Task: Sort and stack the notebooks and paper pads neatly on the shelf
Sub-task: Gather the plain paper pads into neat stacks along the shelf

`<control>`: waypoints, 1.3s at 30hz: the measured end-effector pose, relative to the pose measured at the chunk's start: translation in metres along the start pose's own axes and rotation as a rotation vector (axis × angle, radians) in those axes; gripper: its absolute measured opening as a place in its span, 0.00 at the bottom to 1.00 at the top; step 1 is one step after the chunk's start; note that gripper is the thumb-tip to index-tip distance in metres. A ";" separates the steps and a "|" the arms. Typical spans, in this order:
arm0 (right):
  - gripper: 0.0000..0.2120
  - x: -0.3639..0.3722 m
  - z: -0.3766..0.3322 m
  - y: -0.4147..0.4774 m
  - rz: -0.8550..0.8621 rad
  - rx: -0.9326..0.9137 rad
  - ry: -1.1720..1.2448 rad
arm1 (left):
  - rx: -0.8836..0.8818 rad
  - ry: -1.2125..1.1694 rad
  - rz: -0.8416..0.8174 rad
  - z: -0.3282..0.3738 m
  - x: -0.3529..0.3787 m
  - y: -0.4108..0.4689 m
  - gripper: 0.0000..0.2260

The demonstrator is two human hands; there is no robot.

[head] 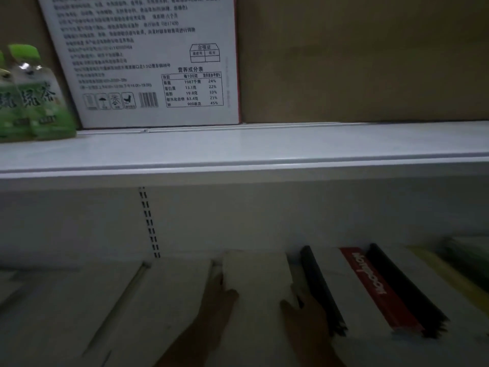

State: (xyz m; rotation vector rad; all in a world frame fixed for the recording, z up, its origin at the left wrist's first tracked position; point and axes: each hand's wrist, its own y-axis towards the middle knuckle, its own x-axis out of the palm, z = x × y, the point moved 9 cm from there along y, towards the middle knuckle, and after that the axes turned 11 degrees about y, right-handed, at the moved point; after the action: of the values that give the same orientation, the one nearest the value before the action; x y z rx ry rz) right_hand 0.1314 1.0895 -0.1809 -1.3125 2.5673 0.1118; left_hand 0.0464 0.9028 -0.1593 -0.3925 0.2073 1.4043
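L hand (215,308) is seen against the L edge of a white pad (256,274), R hand (304,321) against its R edge, so the pad is flanked by both. The frame is dim and blurred, so whether fingers are curled round the pad or just laid flat on it can't be told for either hand. The pad is lying flat on the lower shelf (66,300), approx. mid-frame. Just R of it a stack of notebooks (344,282) is found, w/ black spines and one red cover (375,287) printed "NOTEBOOK". Further R, yellow and green items (455,268) are glimpsed, too blurred to name. On the upper shelf (238,149), green tea bottles (37,102) are stood at L, beside a white printed carton (148,62) and a brown cardboard box (357,56).
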 end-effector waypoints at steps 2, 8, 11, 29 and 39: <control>0.24 0.002 -0.003 -0.003 -0.029 -0.027 -0.004 | -0.016 -0.003 -0.041 -0.002 0.001 -0.001 0.22; 0.22 0.001 -0.013 -0.010 -0.038 -0.114 -0.114 | -0.041 0.177 -0.111 -0.004 0.002 0.001 0.26; 0.21 0.004 -0.022 -0.014 -0.056 -0.181 -0.238 | -0.065 0.223 -0.152 0.000 0.003 -0.004 0.28; 0.27 0.302 -0.195 -0.220 -0.705 -0.815 -1.031 | 0.146 1.425 0.150 -0.040 -0.410 -0.102 0.28; 0.27 0.519 -0.233 -0.387 -0.973 -1.065 -1.037 | -0.178 1.206 0.309 -0.156 -0.652 -0.186 0.28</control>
State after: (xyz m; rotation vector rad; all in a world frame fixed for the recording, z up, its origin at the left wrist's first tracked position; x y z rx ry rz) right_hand 0.1078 0.4108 -0.0726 -1.8748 0.7725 1.5630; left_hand 0.1373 0.2244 -0.0348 -1.3773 1.1605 1.3222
